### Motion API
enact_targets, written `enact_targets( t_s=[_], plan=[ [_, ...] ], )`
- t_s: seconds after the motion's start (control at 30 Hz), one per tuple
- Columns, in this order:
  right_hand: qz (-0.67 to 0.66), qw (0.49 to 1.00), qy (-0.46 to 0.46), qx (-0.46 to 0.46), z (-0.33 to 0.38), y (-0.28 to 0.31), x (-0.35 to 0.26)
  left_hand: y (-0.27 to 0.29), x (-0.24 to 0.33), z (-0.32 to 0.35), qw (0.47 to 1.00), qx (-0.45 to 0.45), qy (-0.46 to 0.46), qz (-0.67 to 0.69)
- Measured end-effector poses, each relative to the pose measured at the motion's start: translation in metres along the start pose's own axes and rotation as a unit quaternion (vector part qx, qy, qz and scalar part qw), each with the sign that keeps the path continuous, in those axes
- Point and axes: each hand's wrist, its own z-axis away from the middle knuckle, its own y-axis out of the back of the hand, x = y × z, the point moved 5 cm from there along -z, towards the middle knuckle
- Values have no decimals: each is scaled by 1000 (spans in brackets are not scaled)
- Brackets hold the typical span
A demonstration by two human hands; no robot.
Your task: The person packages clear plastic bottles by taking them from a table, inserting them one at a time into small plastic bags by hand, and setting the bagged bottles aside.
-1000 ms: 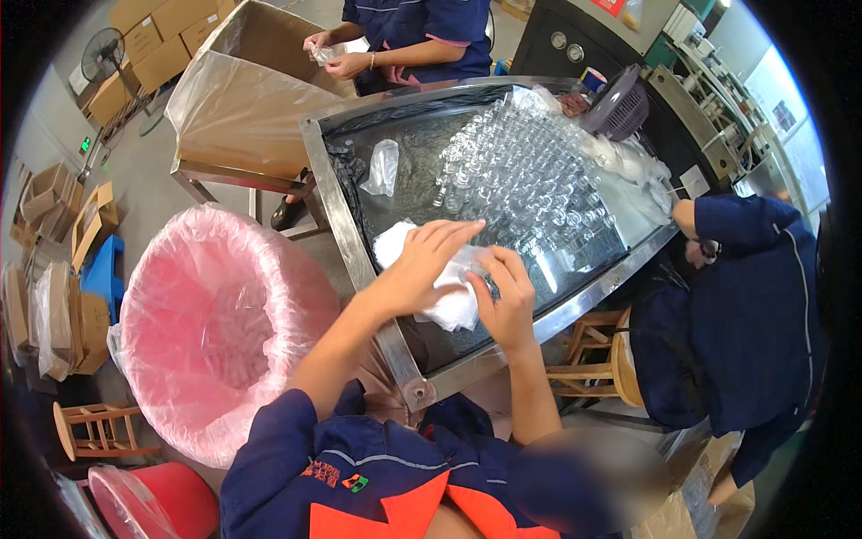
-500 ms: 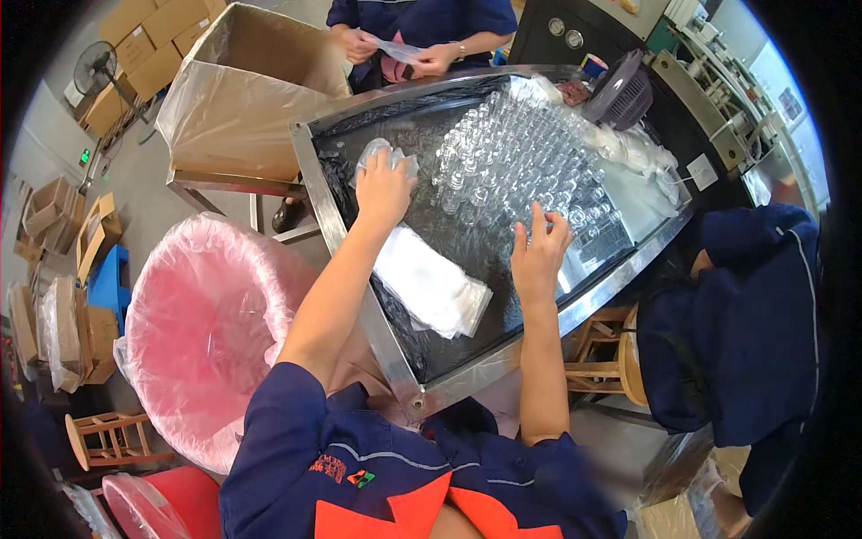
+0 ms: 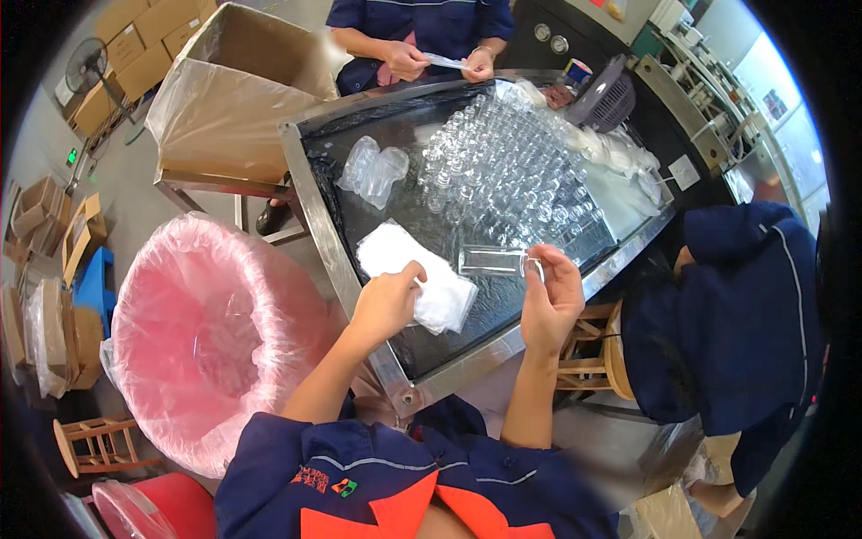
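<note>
My right hand point(image 3: 549, 301) grips a clear cylindrical container point(image 3: 489, 261) by one end, holding it sideways over the black-lined table point(image 3: 440, 349). Several similar clear containers point(image 3: 503, 166) crowd together just beyond it. At the near left of the table lies a stack of white plastic bags point(image 3: 404, 256). My left hand point(image 3: 388, 304) rests on the stack's near edge with its fingers curled in a pinch; whether a bag is between them is hidden. Crumpled clear bags point(image 3: 373, 172) lie farther off, beyond the stack.
A metal rim point(image 3: 325, 234) edges the table. To the left stand a bin lined with pink plastic point(image 3: 260, 305) and a large lined carton point(image 3: 215, 117). Across the table, a co-worker's hands point(image 3: 444, 63) hold a clear strip. Another person point(image 3: 736, 305) is at the right, near a wooden stool point(image 3: 615, 350).
My left hand has left the crumpled bags and come back to the white stack. My right hand, empty before, has taken hold of a clear container and drawn it nearer.
</note>
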Motion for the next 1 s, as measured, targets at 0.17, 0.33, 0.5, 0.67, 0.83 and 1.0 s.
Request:
enact_targets(
  t_s=[0.17,0.33,0.5,0.67,0.83,1.0],
  plan=[
    [-3,991,116,-68,10,-11,-48,8,6,0,992,-42,69,100],
    [14,985,158,-70,21,-18,-70,8,10,-1,996,4,19,88],
    [-41,998,50,27,28,-10,-68,7,7,2,997,19,-2,77],
    [-84,996,3,33,34,-11,-71,4,8,2,997,2,-21,68],
    [-99,994,-37,34,38,-10,-74,5,10,4,999,-15,-33,34],
    [-153,985,-61,45,41,-14,-76,3,10,4,997,50,-50,20]
  ],
)
